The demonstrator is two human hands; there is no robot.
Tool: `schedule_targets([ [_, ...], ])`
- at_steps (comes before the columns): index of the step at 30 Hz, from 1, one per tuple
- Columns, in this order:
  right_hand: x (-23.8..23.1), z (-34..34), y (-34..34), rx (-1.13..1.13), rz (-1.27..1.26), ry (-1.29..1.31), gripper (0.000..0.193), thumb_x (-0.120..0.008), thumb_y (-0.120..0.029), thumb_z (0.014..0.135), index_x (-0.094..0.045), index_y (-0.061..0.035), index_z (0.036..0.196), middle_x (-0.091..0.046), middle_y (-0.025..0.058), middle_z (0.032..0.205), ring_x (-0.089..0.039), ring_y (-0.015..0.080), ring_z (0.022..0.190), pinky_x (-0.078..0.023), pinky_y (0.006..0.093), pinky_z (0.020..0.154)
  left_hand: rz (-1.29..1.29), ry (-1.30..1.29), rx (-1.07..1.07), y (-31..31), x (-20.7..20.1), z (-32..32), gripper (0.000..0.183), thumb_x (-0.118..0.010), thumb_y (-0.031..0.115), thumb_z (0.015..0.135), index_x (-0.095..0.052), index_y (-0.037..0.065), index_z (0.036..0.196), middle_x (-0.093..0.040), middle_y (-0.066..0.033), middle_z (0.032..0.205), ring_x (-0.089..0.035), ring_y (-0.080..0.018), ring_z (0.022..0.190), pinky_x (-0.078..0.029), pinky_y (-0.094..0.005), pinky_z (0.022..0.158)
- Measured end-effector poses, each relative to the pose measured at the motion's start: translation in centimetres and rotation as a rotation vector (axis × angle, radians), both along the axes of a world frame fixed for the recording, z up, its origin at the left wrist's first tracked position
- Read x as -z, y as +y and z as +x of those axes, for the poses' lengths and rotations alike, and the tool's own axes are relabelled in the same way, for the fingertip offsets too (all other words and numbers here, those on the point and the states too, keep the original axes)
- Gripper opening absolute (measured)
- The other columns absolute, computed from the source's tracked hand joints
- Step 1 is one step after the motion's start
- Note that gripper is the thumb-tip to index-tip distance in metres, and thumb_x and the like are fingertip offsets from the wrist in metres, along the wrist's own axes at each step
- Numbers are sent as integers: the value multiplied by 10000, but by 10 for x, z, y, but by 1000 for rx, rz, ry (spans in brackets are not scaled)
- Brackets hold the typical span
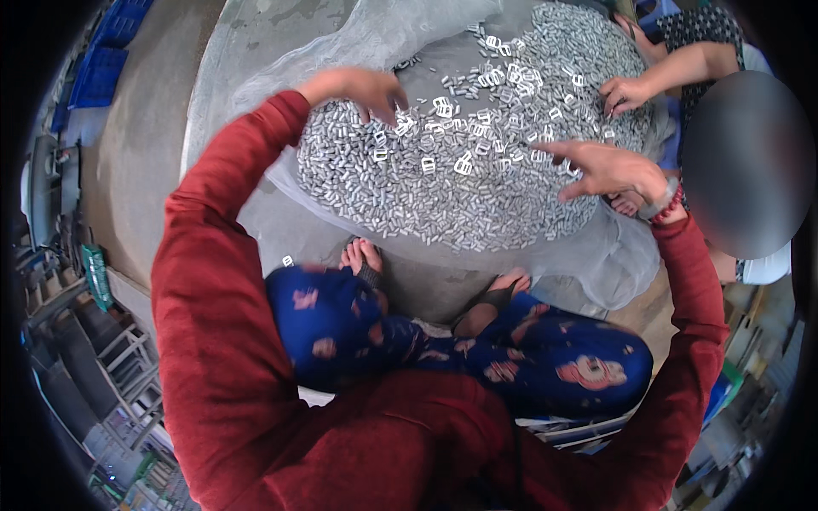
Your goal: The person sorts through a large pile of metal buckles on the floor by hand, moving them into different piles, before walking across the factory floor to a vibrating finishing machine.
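A wide layer of small grey metal cylinders [477, 204] lies spread on a translucent mesh sheet [341, 47]. Scattered on top, mostly across the middle, are several white slotted buckle-like pieces [463, 163]. Over the left part of the layer hovers my left hand [362, 92], fingers apart and bent downward, close to a cluster of white pieces. My right hand [609, 173] is held above the right side, thumb and forefinger spread, with nothing visible between them. What lies beneath both palms is hidden.
Across on the right sits another person, whose hand [626, 94] reaches into the cylinders. One white piece [287, 261] lies apart on the floor near my knee. Blue crates [98, 77] stand at far left, and stacked metal frames [111, 358] at lower left.
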State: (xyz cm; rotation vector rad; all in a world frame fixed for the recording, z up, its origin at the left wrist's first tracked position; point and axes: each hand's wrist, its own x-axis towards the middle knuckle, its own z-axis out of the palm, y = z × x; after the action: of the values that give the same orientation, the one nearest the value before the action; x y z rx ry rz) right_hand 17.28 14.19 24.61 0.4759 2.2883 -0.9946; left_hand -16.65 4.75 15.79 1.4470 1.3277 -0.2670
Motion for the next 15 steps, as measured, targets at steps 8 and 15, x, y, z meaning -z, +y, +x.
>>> schedule_targets([
  [8, 204, -42, -24, 317, 369, -20, 1056, -814, -371, 580, -187, -281, 1425, -275, 260, 1395, -320, 491, 1236, -380, 501, 963, 886, 83, 174, -78, 140, 108, 564, -636, 120, 698, -485, 161, 1241, -463, -183, 1165, -468, -364, 1079, -486, -417, 829],
  [15, 212, -83, -117, 642, 528, 69, 559, -718, -181, 701, -504, -80, 1207, -493, 231, 1180, -494, 416, 1053, -446, 455, 852, 953, -146, -85, -95, 149, 53, 332, -549, 103, 805, -560, 61, 1134, -608, -130, 849, -593, -273, 862, -482, -375, 773],
])
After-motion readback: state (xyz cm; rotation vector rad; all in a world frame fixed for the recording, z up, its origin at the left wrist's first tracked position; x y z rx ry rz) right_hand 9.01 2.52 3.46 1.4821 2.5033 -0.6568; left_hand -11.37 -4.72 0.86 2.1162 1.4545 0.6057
